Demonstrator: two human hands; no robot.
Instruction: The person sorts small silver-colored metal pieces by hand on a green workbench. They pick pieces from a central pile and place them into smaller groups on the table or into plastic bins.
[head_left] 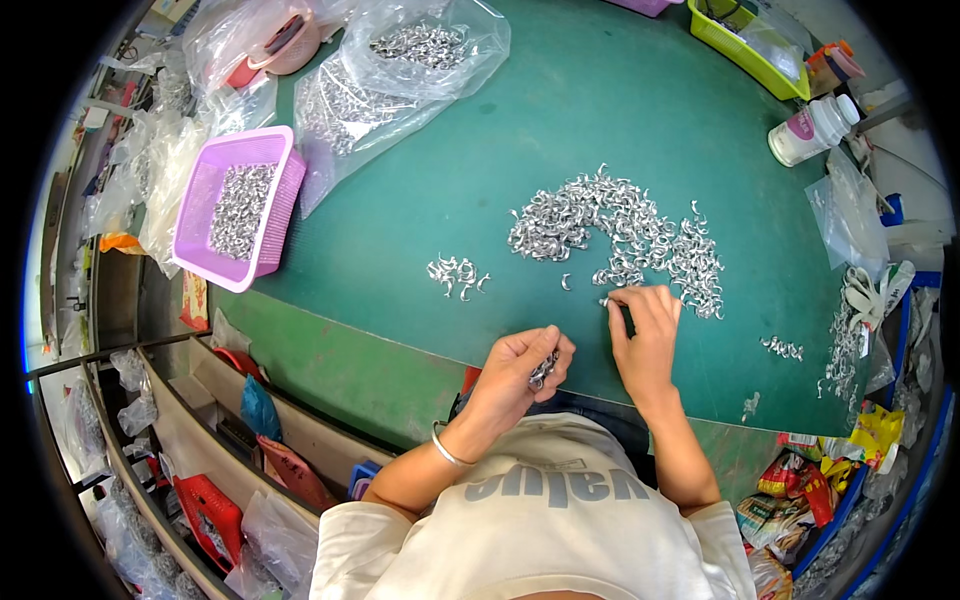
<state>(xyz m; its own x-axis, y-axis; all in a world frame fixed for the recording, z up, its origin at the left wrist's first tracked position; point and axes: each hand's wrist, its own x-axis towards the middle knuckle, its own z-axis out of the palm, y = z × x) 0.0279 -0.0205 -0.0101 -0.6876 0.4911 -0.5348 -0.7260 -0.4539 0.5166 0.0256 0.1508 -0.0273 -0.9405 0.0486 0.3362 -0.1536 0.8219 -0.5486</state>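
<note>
My left hand is curled round several small, curved silver metal pieces, just off the near edge of the green tabletop. My right hand rests over the table with thumb and forefinger pinching one small metal piece. Right beyond it spreads a large heap of the same hook-like pieces, bending round to the right. A single loose piece lies between the heap and my hands. To the left sits a small cluster, and another little group lies to the right.
A purple basket of metal pieces stands at the left edge. Behind it is an open clear bag of more pieces. At the far right are a white bottle and a yellow-green tray. Drawers extend along the lower left.
</note>
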